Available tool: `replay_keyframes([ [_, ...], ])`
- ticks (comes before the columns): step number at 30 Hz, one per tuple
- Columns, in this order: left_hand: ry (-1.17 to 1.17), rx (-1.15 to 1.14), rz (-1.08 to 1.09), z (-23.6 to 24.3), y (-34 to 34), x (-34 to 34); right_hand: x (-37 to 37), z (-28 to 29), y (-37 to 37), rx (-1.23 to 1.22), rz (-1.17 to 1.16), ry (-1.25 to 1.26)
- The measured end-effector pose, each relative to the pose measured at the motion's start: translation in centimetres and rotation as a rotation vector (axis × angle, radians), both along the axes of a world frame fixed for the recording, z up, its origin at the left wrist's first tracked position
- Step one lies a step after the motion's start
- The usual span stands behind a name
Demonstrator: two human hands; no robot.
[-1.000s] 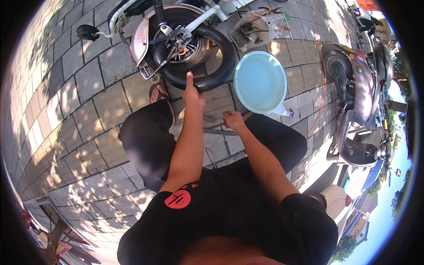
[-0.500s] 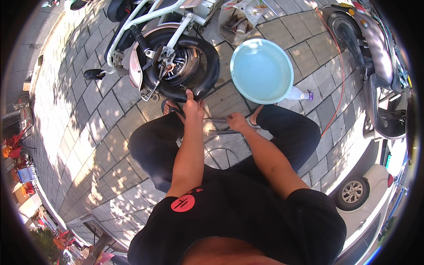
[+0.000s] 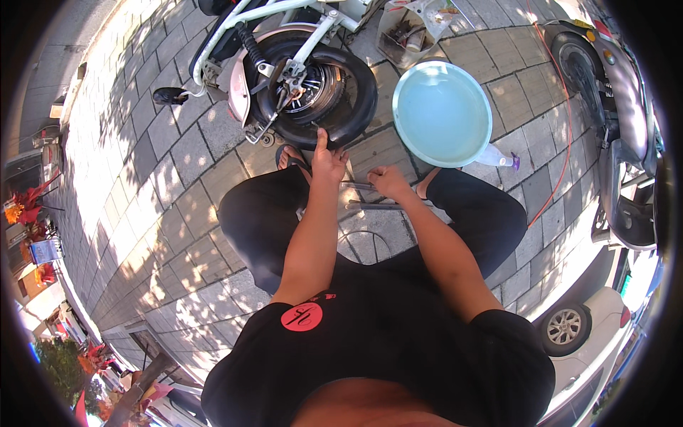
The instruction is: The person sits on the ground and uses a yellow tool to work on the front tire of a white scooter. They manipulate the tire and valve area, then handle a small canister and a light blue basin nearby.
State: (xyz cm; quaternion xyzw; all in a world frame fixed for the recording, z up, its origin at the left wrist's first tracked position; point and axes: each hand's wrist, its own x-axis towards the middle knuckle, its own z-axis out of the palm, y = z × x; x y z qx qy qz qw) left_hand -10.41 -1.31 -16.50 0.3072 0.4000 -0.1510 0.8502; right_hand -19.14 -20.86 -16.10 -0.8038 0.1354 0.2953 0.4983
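Note:
A scooter lies tipped on its side, and its rear wheel (image 3: pixel 317 96) faces up toward me. The thick black tyre (image 3: pixel 361 99) sits partly off the rim. My left hand (image 3: pixel 329 162) is at the tyre's near edge, thumb raised against the rubber and fingers apart from it. To its right, my right hand (image 3: pixel 388 182) hovers low with thumb and fingertips pressed together; what they hold, if anything, is too small to make out. Beneath my hands, slim metal bars (image 3: pixel 377 206) lie on the paving between my feet.
A light blue basin (image 3: pixel 442 114) of water stands right of the wheel, with a clear bottle (image 3: pixel 492 156) beside it. Behind is an open bin (image 3: pixel 409 39) holding scraps. An orange hose (image 3: pixel 567 142) crosses the paving toward a parked scooter (image 3: pixel 622 107). A white car (image 3: pixel 590 334) is at lower right.
My left hand has loosened at the tyre's edge, its fingers now showing spread beside the thumb. The right hand stays low, fingertips still together. The whole view has shifted slightly.

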Motion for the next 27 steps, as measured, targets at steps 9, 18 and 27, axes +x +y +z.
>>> replay_keyframes([
  [9, 0.010, -0.030, 0.112, 0.3, -0.7, 0.0, 6.2, 7.4, 0.3, 0.145, -0.172, -0.020],
  [18, 0.050, -0.067, 0.272, -1.0, -1.0, 0.6, 16.2, 12.7, 5.5, 0.076, 0.046, -0.332],
  [27, 0.105, -0.075, 0.354, -1.6, -1.9, 1.0, 22.6, 8.8, 9.8, -0.091, 0.417, -0.489],
])
